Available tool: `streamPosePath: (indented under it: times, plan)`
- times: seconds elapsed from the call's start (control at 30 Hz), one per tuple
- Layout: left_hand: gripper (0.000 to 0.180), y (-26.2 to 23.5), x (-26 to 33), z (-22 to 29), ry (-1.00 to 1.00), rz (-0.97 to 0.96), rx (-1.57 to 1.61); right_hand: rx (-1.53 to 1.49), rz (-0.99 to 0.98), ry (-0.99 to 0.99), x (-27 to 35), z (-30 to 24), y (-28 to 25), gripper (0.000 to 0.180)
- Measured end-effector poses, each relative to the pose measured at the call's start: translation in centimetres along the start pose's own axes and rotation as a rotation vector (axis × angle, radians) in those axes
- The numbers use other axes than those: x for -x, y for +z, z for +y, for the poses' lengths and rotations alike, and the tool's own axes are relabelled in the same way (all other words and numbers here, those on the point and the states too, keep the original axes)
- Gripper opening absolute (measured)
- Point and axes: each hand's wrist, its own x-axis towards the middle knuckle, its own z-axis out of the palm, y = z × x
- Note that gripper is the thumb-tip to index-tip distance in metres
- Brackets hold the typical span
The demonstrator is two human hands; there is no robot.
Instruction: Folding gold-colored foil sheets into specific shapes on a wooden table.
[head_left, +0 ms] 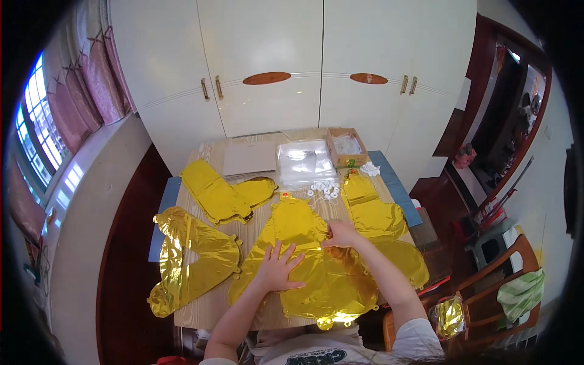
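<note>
A large flat gold foil balloon lies across the middle of the table, reaching its near edge. My left hand rests on it with the fingers spread. Just to the right and farther up, my right hand has its fingers curled against a fold of the foil and appears to pinch it; its fingertips are partly hidden. Another gold foil balloon lies flat at the left, and a folded gold foil piece sits behind it. More gold foil is spread at the right side, beyond my right forearm.
At the back of the wooden table are a beige cardboard sheet, clear plastic bags and a cardboard box. Several small white rings lie before the bags. A wooden chair holding a foil packet stands at right.
</note>
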Motion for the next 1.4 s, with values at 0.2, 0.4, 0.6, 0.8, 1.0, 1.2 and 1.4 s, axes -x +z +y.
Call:
streamPosePath:
  times: [0.2, 0.4, 0.6, 0.8, 1.0, 1.2, 1.4]
  plan:
    - [0.092, 0.0, 0.1, 0.0, 0.011, 0.014, 0.002, 0.068, 0.289, -0.088, 0.4, 0.3, 1.8, 0.06]
    - [0.093, 0.3, -0.1, -0.1, 0.024, 0.015, -0.008, 0.19, 0.098, -0.028, -1.1, 0.4, 0.9, 0.06]
    - [0.093, 0.4, 0.3, -0.3, 0.01, 0.002, -0.022, -0.161, -0.079, 0.025, 2.1, -0.9, -1.2, 0.059]
    - [0.093, 0.4, -0.5, 0.1, 0.029, 0.007, -0.001, -0.423, 0.103, -0.08, 3.8, 3.5, 3.9, 0.05]
    - [0.092, 0.3, 0.1, -0.1, 0.013, 0.015, -0.008, -0.34, 0.287, -0.034, 6.2, -3.2, 3.2, 0.048]
    - [0.092, 0.1, -0.1, 0.0, 0.018, 0.017, -0.018, -0.118, 0.41, -0.208, 5.1, -2.8, 5.9, 0.078]
    - [0.091, 0.2, -0.1, -0.2, 0.023, 0.008, -0.009, -0.078, 0.389, -0.086, 4.5, -5.4, 7.3, 0.079]
